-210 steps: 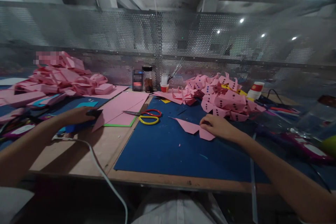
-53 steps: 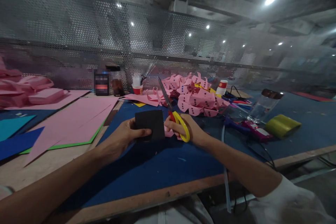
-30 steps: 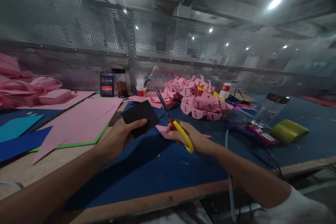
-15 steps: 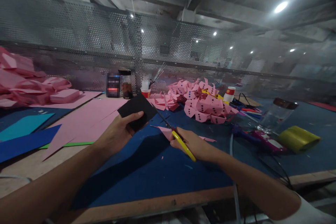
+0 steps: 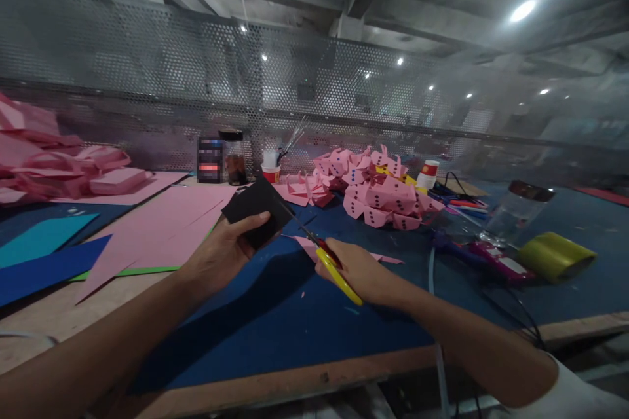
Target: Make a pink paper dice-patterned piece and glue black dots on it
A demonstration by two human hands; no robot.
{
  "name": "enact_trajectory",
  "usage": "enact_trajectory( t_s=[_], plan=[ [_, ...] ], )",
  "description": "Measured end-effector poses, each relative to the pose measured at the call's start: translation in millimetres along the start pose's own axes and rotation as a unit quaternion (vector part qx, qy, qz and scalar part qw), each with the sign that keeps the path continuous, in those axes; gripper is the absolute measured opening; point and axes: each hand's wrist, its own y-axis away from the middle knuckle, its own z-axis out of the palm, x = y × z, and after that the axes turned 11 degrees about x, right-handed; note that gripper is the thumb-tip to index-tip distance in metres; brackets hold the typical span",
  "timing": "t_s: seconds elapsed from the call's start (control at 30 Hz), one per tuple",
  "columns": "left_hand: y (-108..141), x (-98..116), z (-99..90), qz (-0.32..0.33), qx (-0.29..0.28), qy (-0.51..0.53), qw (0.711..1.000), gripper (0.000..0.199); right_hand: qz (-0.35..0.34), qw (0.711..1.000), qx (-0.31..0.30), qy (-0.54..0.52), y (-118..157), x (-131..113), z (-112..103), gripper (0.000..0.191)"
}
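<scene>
Between thumb and fingers, my left hand grips a black sheet of paper or card, held tilted above the blue table mat. My right hand is closed around scissors with yellow handles. Their blades are parted and point up and left at the right edge of the black sheet. A pink paper scrap lies on the mat behind the scissors, partly hidden by my right hand.
Pink dotted folded paper shapes are heaped behind my right hand. Pink sheets and blue card lie left. A purple glue gun, a yellow tape roll and a clear jar lie right. A perforated metal screen stands behind.
The scissor blades have opened wider at the sheet's right edge. My right hand has shifted slightly left. The left hand keeps its hold on the black sheet.
</scene>
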Motion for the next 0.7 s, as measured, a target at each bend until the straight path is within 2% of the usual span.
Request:
enact_trajectory(
  t_s=[0.37,0.7],
  plan=[
    [1.3,-0.5,0.6,0.006,-0.008,-0.001,1.000,0.027,-0.005,1.000,0.002,0.006,0.1,3.1,2.1,0.022],
    [-0.2,-2.8,-1.6,0.019,-0.013,-0.023,0.999,0.021,-0.009,1.000,0.006,0.029,-0.1,4.9,4.7,0.022]
  ],
)
